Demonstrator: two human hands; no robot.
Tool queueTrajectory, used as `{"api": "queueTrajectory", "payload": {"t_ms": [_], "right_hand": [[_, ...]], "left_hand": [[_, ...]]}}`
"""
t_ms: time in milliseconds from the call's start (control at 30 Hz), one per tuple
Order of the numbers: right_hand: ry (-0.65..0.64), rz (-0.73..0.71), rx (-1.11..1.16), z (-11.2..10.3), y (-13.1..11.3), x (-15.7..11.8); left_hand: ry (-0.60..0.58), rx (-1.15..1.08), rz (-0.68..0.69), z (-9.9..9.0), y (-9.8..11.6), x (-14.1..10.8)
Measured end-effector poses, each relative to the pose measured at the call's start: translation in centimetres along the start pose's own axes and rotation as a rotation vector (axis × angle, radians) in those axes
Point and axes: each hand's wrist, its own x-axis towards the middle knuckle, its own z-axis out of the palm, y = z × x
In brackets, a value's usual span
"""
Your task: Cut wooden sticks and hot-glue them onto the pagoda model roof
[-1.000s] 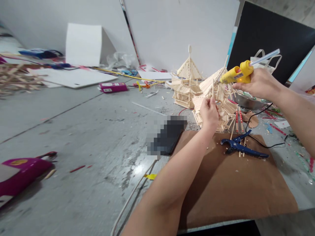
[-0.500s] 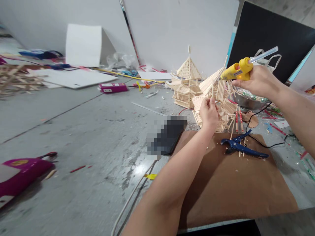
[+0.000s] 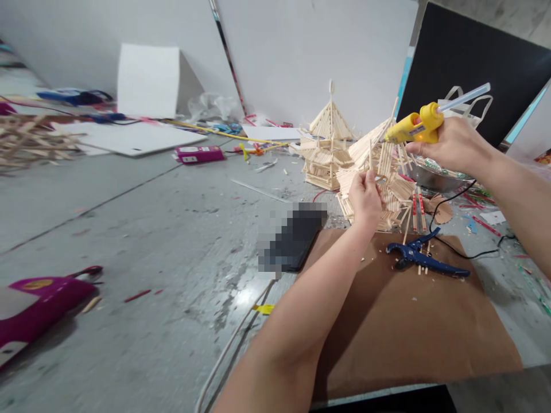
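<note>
My right hand [image 3: 458, 140] is wrapped round a yellow hot glue gun [image 3: 415, 126] with a clear glue stick [image 3: 465, 98] jutting from its back. The gun's nozzle points left, close to the sloped roof of a wooden stick model [image 3: 396, 189]. In front of that roof my left hand [image 3: 365, 195] pinches a thin wooden stick [image 3: 371, 154], held upright below the nozzle. Whether glue is coming out is too small to see. A finished-looking stick pagoda [image 3: 330, 149] with a pointed roof stands just behind, to the left.
A brown board [image 3: 413, 332] lies in front of me, with blue cutters [image 3: 426, 261] on it. Left of it are a phone [image 3: 301, 235] and a white cable [image 3: 232, 338]. Magenta tools [image 3: 38, 304] lie farther left. A metal bowl [image 3: 439, 179] stands behind the model.
Almost nothing differs. The glue gun has tilted and dropped very slightly, while the stick in my left hand stays nearly in place.
</note>
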Motion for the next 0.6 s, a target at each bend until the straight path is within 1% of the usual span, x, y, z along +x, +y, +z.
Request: {"api": "queueTrajectory", "payload": {"t_ms": [133,300,433,600], "right_hand": [[-0.062,0.036,-0.136,-0.2,-0.6,-0.6],[-0.137,0.028,-0.169,-0.3,-1.6,-1.0],[-0.156,0.013,-0.194,-0.2,-1.5,-0.9],[-0.158,0.003,-0.218,0.2,-1.1,-0.7]], "left_hand": [[-0.008,0.003,0.000,-0.1,0.2,-0.2],[-0.012,0.026,0.036,-0.2,0.0,-0.1],[-0.012,0.031,0.049,-0.2,-0.3,0.1],[-0.017,0.036,0.034,-0.2,-0.4,0.2]]}}
